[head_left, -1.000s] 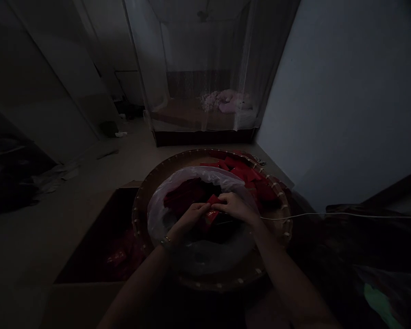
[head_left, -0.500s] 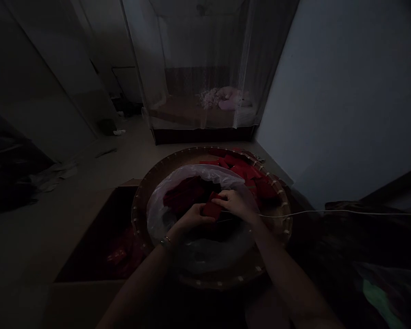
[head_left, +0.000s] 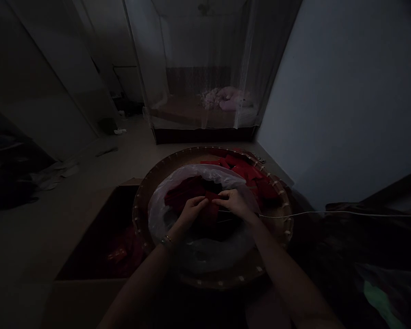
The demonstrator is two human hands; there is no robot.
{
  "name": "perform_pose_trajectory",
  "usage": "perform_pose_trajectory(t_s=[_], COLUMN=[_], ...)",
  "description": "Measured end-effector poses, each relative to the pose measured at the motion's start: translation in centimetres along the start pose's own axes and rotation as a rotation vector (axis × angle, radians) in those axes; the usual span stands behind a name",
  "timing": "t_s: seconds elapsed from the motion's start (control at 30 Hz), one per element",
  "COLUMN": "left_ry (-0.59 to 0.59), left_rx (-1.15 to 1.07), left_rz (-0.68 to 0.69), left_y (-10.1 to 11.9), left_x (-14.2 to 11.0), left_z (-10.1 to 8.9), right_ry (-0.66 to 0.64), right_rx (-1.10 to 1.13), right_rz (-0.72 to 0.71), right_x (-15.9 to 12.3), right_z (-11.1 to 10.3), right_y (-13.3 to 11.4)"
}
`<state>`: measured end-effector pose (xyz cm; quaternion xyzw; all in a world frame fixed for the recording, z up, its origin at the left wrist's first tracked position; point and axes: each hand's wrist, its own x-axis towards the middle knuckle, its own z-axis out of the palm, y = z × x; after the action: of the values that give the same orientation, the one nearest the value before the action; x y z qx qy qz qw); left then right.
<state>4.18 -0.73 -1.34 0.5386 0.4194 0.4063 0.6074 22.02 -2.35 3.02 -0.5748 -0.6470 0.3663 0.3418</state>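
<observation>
Between both hands is a small flat red piece [head_left: 211, 211]; in this dim light I cannot tell whether it is cloth or paper. My left hand [head_left: 193, 210] pinches its upper left edge. Thumb and fingers of my right hand [head_left: 233, 202] close on its upper right edge. Below them a white plastic bag [head_left: 162, 183] gapes wide, with dark red pieces [head_left: 185, 194] inside. It sits in a round woven bamboo tray [head_left: 149, 180]. More bright red pieces [head_left: 250, 171] are heaped at the tray's back right.
An open cardboard box [head_left: 85, 290] holding red items [head_left: 119, 253] stands at the left. A thin pale cord [head_left: 304, 212] runs off to the right from my right wrist. Behind the tray is a netted bed [head_left: 192, 112]; a pale wall [head_left: 345, 91] rises on the right.
My left hand has shifted up from the lower left side of the red piece to its upper edge, near the right hand. The right hand stays almost in place.
</observation>
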Motion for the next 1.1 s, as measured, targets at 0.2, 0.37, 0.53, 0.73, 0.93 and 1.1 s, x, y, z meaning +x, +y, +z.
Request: perform_pose_trajectory(t_s=[0.2,0.37,0.53,0.73,0.93,1.1], left_ry=[0.032,-0.189,-0.023,0.01,0.027,0.006], left_rx=[-0.063,-0.127,-0.191,-0.316,-0.364,-0.32], left_rz=[-0.01,-0.155,-0.156,-0.148,-0.149,-0.128], left_y=[-0.1,0.2,0.1,0.4,0.8,0.5], left_x=[0.0,-0.8,-0.5,-0.3,-0.5,-0.4], left_z=[0.0,0.4,0.3,0.1,0.2,0.0], right_ry=[0.019,0.016,0.016,-0.356,-0.397,-0.347], right_rx=[-0.006,0.009,-0.053,-0.759,-0.999,-0.872], right_rz=[0.037,0.017,-0.038,-0.06,0.081,0.066], right_x=[0.0,0.1,0.4,-0.4,-0.9,-0.7], right_z=[0.3,0.7,-0.9,-1.3,0.1,-1.0], right_y=[-0.2,0.0,1.3,3.7,3.0,3.2])
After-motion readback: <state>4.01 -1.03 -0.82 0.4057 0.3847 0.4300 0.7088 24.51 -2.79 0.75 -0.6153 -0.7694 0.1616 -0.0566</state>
